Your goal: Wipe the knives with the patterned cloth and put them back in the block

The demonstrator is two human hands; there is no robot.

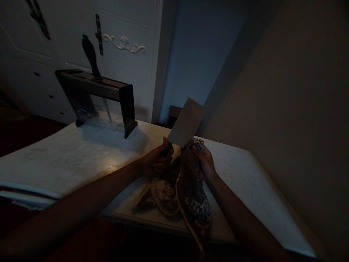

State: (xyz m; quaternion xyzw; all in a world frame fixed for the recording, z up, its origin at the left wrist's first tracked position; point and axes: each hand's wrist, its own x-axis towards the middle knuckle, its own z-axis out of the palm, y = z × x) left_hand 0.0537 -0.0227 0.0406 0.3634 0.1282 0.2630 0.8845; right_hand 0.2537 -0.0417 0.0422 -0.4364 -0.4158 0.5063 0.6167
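My left hand (161,157) is wrapped round the dark handle of a cleaver. Its broad, pale blade (187,122) points up and to the right. With my right hand (205,162) I grip a brown and white patterned cloth (192,174) near its top, the thumb pressed on it. The cloth's upper end is close to the blade's lower edge; whether they touch, I cannot tell. Its folds lie on the white table, and one end hangs over the front edge. The scene is dim.
A black knife block with clear sides (127,105) stands at the back left, holding one black-handled knife (91,54). The white table (54,160) extends to both sides. Behind are a white cupboard (131,69) and, at the right, a wall (286,91).
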